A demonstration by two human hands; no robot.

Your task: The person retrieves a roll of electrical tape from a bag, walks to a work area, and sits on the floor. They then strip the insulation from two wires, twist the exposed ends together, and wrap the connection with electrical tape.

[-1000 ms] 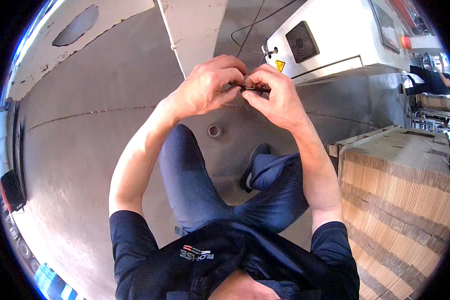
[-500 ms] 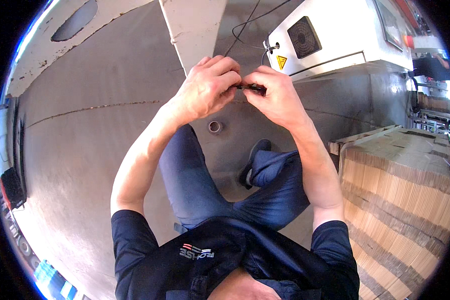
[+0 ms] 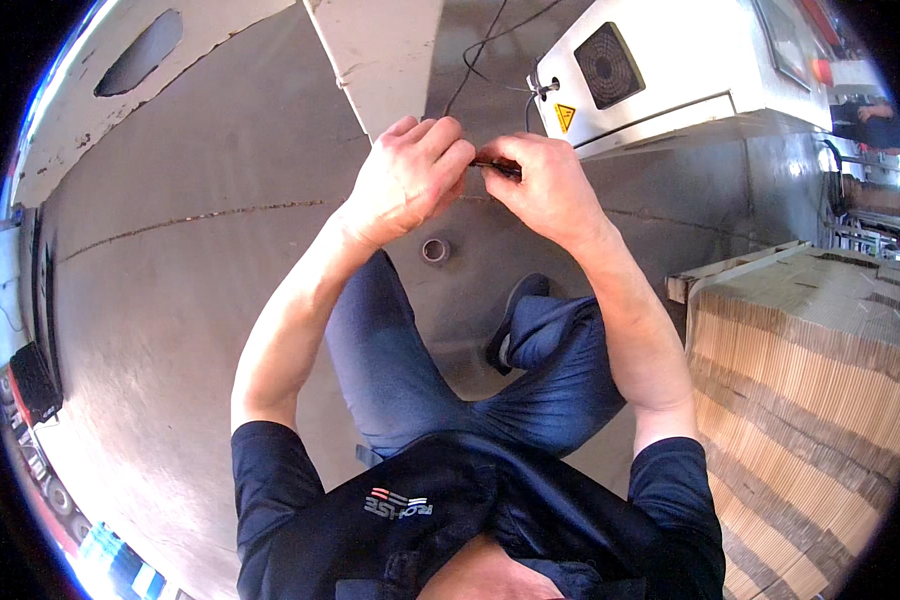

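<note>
My hands are raised close together above the floor, in front of my knees. My right hand (image 3: 550,185) is closed, pinching a slender black thing (image 3: 506,168) between thumb and fingers; most of it is covered, so its kind cannot be told. The thin end of this black thing points toward my left hand (image 3: 410,180). That hand is closed too, fingers curled, back turned up; whatever it grips is hidden. Behind the left knuckles a black cable (image 3: 457,92) comes down from the top; whether it joins the held thing cannot be seen.
A white machine cabinet (image 3: 650,75) with a fan grille stands at the far right. White metal frame parts (image 3: 380,55) rise in front and at far left. A small ring-shaped thing (image 3: 435,250) lies on the floor beyond my knees. Stacked cardboard (image 3: 800,370) sits at my right.
My left hand has shifted slightly up and left, widening the gap between the hands a little. The right hand has moved slightly up and keeps its pinch on the black thing.
</note>
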